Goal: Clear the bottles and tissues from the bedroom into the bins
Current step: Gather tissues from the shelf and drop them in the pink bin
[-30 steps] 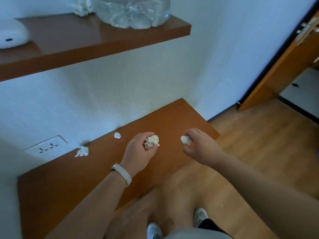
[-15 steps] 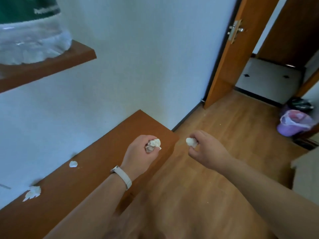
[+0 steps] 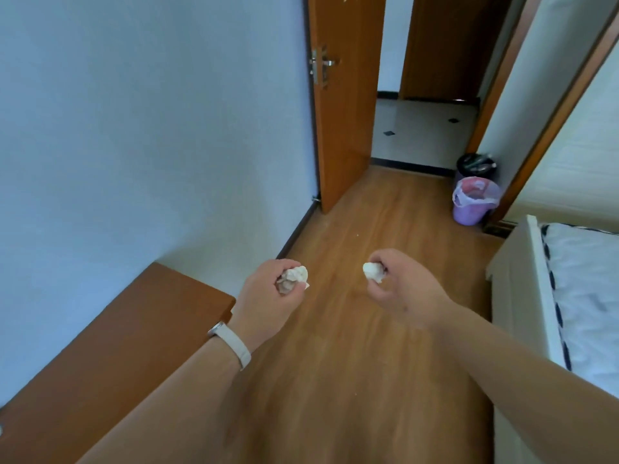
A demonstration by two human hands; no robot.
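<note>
Here, left hand (image 3: 264, 298) clutching crumpled white tissue (image 3: 296, 275), right hand (image 3: 403, 291) pinching smaller wad (image 3: 372, 271) (also white).

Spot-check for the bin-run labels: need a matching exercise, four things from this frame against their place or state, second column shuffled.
Things:
1. left hand
2. purple bin
3. black bin
4. door

Place or state:
a. stands open
b. at the doorway end, behind the other bin
c. grips a crumpled tissue
d. lined with a pale bag

Pairs: 1-c, 2-d, 3-b, 4-a
</note>
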